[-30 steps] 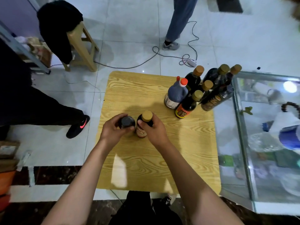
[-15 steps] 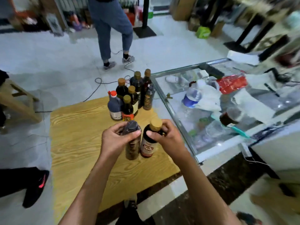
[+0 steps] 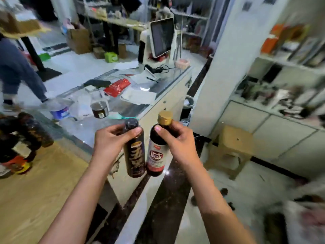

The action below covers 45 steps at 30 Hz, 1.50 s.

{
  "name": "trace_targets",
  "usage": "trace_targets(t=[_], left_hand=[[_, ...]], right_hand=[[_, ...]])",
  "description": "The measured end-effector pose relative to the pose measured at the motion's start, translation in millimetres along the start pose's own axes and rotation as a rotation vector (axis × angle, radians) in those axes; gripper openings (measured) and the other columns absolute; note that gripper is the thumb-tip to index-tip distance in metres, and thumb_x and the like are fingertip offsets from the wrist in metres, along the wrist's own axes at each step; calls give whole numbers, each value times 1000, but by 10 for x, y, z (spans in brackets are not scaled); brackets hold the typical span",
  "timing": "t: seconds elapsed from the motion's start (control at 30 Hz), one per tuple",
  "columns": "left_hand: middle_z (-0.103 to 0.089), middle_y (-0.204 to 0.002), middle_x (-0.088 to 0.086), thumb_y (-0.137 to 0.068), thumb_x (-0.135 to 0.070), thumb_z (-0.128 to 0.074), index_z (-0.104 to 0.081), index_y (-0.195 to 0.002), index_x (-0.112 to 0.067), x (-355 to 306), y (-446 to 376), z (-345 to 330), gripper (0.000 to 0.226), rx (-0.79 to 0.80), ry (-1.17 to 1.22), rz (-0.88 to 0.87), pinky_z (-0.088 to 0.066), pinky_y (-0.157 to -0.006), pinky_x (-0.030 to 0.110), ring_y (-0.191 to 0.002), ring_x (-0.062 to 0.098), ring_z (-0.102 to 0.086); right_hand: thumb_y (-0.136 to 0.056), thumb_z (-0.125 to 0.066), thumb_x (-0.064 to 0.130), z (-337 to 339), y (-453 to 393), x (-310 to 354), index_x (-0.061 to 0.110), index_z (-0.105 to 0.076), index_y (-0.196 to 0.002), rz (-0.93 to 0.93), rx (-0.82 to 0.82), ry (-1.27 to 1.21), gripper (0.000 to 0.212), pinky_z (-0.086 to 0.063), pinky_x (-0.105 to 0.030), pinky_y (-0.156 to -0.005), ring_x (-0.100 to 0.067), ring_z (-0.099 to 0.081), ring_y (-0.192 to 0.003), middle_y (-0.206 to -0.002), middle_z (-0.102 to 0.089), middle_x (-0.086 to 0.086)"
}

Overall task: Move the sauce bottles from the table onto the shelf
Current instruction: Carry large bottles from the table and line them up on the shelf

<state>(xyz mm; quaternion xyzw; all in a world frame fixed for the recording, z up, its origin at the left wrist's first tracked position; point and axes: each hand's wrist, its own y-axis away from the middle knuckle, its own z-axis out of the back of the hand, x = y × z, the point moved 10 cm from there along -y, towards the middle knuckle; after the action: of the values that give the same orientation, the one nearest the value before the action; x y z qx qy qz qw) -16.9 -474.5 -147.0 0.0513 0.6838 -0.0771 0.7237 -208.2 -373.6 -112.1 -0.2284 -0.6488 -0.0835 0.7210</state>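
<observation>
A: Head view, the only one I have. Left hand (image 3: 112, 140) pinches the neck of the dark-capped bottle (image 3: 134, 152), thumb across the front, fingers curled behind. Right hand (image 3: 175, 140) grips the gold-capped bottle (image 3: 157, 152) the same way, just under the cap. Both bottles hang in mid-air at frame centre, off the table, their lower bodies touching or nearly so.

B: Where's the rest?

A: The remaining bottles (image 3: 21, 140) are clustered at the left edge on the wooden table (image 3: 44, 191). The shelf (image 3: 288, 64) runs down the right side, well apart from the hands and already crowded.

B: What worries you from here?

A: Three things. Both holds are high on narrow necks, so the bodies can swing; I judge a knock between them could loosen a pinch. The glass counter (image 3: 126, 106) sits just behind and below the bottles, so a drop could land on glass. And the cardboard box (image 3: 233, 143) lies low between me and the shelf: a trip risk.

B: Free space on the shelf?

A: The right side is too blurred; I can't tell where a gap is.
</observation>
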Motion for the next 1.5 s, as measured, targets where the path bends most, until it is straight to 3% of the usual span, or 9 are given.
trace_targets(t=[0.13, 0.27, 0.53, 0.7, 0.83, 1.0, 1.13, 1.23, 1.5], left_hand=[[-72, -73, -22, -65, -23, -86, -70, -81, -27, -326, 300, -1183, 23, 154, 49, -73, -47, -62, 7, -69, -8, -65], [-76, -91, -5, -58, -35, -89, -71, -97, -24, -592, 551, -2160, 45, 273, 97, -122, -51, -69, 20, -84, 8, -71], [-75, -94, -10, -68, -39, -84, -73, -97, -30, -1115, 1243, -4108, 32, 596, 68, -315, -57, -83, 39, -89, 10, -71], [-75, -93, -13, -71, -32, -84, -75, -100, -26, -1455, 1593, -5189, 31, 776, 157, -351, -56, -78, 27, -88, 5, -71], [-76, -93, -10, -72, -22, -84, -75, -102, -21, -1743, 1867, -6100, 31, 965, 271, -348, -54, -75, 20, -89, 6, -71], [-75, -85, -15, -73, -21, -82, -74, -96, -23, -2190, 2111, -7090, 24, 1128, 361, -316, -50, -66, 11, -80, 1, -71], [-76, -89, -9, -66, -36, -86, -75, -98, -22, -2619, 2217, -7844, 36, 1219, 434, -281, -56, -76, 26, -83, 8, -72], [-76, -89, -8, -66, -36, -86, -75, -100, -20, -2971, 2341, -8318, 39, 1278, 493, -274, -58, -76, 28, -81, 9, -72], [-74, -81, -13, -63, -46, -86, -71, -82, -33, -3435, 2972, -9516, 27, 1393, 565, -221, -58, -75, 32, -76, 7, -72]], right_hand=[[-90, -74, 18, 1194, 260, 123, 12, -75, -98, 27, -160, 20, 11, -58, -34, -82, -16, -72, -89, -92, -77, -2], [-89, -74, 20, 2165, 518, 241, 15, -76, -99, 32, -304, 55, 11, -59, -40, -83, -17, -73, -89, -91, -78, -1], [-84, -74, 31, 3851, 1050, 539, 19, -74, -103, 50, -619, 194, 23, -59, -38, -81, -16, -73, -89, -91, -77, 0], [-84, -78, 27, 4850, 1383, 782, 19, -67, -108, 33, -858, 233, 28, -59, -34, -75, -17, -75, -84, -89, -78, -2], [-85, -78, 25, 5545, 1535, 993, 16, -63, -112, 29, -998, 260, 32, -60, -42, -81, -21, -75, -87, -91, -78, -4], [-83, -79, 34, 6323, 1586, 1312, 18, -63, -107, -31, -1169, 375, 33, -54, -29, -59, -20, -75, -78, -90, -77, -4], [-87, -76, 25, 6926, 1510, 1671, 7, -65, -105, -3, -1253, 425, 27, -59, -31, -68, -20, -76, -80, -84, -78, -6], [-87, -75, 21, 7308, 1492, 2024, 3, -66, -102, 34, -1335, 520, 25, -53, -17, -61, -7, -72, -70, -73, -75, 4], [-88, -75, 28, 8135, 1890, 2783, 11, -73, -100, 33, -1585, 749, 22, -46, -12, -57, -2, -67, -74, -89, -73, 2]])
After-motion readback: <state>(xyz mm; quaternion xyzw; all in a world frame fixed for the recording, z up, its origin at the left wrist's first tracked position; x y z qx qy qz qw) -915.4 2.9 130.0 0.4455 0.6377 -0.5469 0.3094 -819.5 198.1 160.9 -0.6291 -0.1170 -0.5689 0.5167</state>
